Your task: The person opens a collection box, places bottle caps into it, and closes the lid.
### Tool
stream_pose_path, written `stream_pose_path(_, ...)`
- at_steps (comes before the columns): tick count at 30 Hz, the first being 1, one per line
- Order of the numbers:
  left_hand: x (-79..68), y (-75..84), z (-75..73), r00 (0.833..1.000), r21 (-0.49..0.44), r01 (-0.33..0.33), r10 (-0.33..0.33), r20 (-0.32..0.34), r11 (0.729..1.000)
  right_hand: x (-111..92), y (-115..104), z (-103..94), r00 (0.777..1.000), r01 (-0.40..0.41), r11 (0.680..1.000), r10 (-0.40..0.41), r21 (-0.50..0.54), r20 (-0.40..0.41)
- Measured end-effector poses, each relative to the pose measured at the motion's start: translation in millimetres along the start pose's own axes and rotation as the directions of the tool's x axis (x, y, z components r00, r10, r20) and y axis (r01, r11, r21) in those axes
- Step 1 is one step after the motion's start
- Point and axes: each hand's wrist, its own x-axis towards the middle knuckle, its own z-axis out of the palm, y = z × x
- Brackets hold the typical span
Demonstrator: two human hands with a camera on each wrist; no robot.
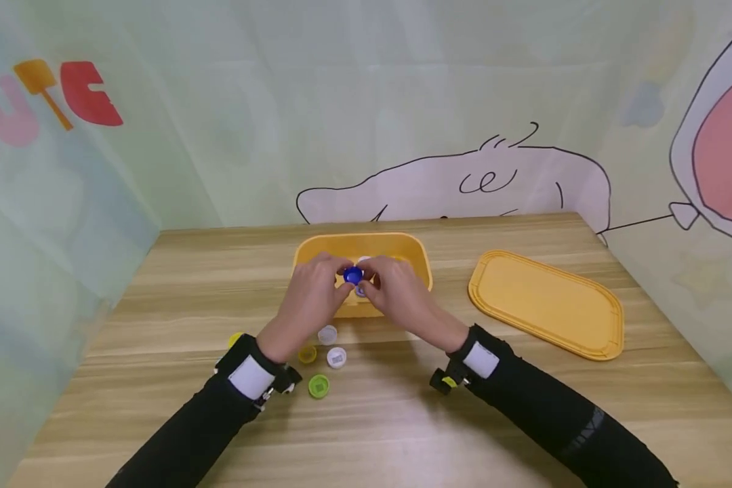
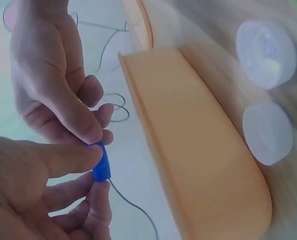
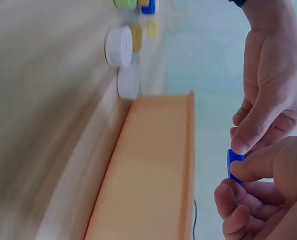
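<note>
Both hands pinch one small blue bottle cap [image 1: 353, 275] above the yellow-orange plastic box [image 1: 317, 246]. My left hand [image 1: 313, 291] has its thumb and fingertips on the cap's left side, and my right hand [image 1: 400, 288] holds the opposite side the same way. In the left wrist view the blue cap [image 2: 103, 169] shows edge-on between the fingertips, higher than the box rim. Inside the box, whitish caps show partly behind the hands; the rest of its contents is hidden.
Near the box's front lie a clear-white cap [image 1: 327, 334], a white cap [image 1: 337, 357], a yellow cap [image 1: 308, 354] and a green cap [image 1: 319, 386]. Another yellow cap [image 1: 235, 339] shows beside the left wrist. A flat yellow-orange lid [image 1: 545, 305] lies at the right.
</note>
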Motion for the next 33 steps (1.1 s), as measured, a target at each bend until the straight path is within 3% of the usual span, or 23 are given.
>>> stream_pose_path(7, 21.6, -7.5, 7.9, 0.996, -0.080, 0.093, -0.092, 0.020, 0.992, 21, 13, 5.6, 0.994, -0.110, 0.993, 0.108, 0.048, 0.030)
stream_pose_path(15, 39.6, -13.9, 15.1, 0.985, -0.156, 0.173, -0.170, 0.036, 0.972, 35, 24, 11.5, 0.989, -0.149, 0.987, 0.147, 0.052, 0.031)
stream_pose_path(22, 53.5, -19.6, 16.7, 0.978, -0.139, 0.207, -0.199, 0.070, 0.968, 48, 32, 16.1, 0.988, -0.149, 0.988, 0.147, 0.045, 0.037)
stream_pose_path(26, 61.4, -23.4, 18.0, 0.965, -0.140, 0.252, -0.237, 0.113, 0.958, 54, 38, 19.9, 0.988, -0.150, 0.988, 0.148, 0.036, 0.045)
stream_pose_path(33, 68.1, -31.2, 25.0, 0.928, -0.147, 0.352, -0.324, 0.184, 0.924, 58, 48, 30.3, 0.982, -0.179, 0.982, 0.174, 0.064, 0.078)
